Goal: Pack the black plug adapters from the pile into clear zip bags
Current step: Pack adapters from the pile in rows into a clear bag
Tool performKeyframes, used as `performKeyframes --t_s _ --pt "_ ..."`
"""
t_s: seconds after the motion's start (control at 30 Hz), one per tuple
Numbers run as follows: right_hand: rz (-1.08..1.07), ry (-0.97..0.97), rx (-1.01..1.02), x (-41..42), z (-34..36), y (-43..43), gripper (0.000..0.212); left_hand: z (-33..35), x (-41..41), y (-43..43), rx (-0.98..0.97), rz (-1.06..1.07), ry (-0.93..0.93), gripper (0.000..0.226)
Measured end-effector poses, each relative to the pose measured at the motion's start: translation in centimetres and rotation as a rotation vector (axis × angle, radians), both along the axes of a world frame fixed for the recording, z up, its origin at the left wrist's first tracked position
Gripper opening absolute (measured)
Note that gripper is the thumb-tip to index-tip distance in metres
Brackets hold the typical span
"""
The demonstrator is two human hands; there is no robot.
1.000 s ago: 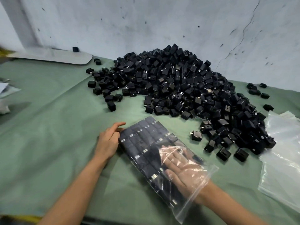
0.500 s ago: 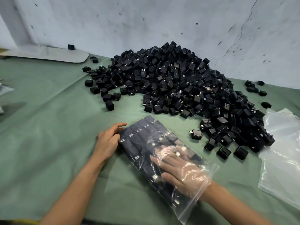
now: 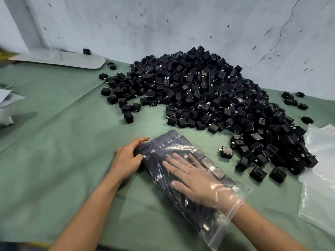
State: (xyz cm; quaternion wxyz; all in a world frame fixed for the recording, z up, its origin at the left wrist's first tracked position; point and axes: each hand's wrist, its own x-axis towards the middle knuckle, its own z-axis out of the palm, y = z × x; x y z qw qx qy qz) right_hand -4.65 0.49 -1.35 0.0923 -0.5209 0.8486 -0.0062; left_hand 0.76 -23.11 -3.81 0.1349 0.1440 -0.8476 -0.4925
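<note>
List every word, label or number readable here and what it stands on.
No text can be read.
Pale marks on the adapters in the zip bag: too small.
Marking on one adapter in the pile: blurred.
White sheet at the right edge: too blurred to tell.

Open table (image 3: 54, 151) lies left of the filled zip bag (image 3: 174, 147). The adapter pile (image 3: 208, 95) blocks the far centre up to the wall (image 3: 181, 24). Loose adapters (image 3: 226, 152) crowd the gap between bag and pile. Empty bags (image 3: 320, 178) occupy the right edge.
</note>
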Motion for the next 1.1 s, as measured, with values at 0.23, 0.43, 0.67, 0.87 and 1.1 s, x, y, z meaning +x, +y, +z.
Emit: performKeyframes --t_s 0.23,0.43,0.67,0.87,1.1 --pt "-0.006 0.020 -0.071 -0.7 -0.2 -1.7 0.065 0.2 0.1 0.2 -0.024 0.001 -0.016 0.071" --pt "0.000 -0.027 -0.077 -0.6 0.4 -3.0 0.058 0.1 0.0 0.2 -0.044 0.017 -0.019 0.071" --pt "-0.034 -0.087 -0.082 -0.3 1.8 -3.9 0.052 0.4 0.0 0.3 -0.078 0.023 -0.029 0.073" --pt "-0.048 -0.083 -0.096 -0.3 1.6 -4.2 0.055 0.7 0.2 0.5 -0.146 0.037 -0.042 0.072" --pt "-0.054 -0.046 -0.092 -0.7 0.8 -4.1 0.056 0.8 0.4 0.7 -0.156 -0.024 0.037 0.062"
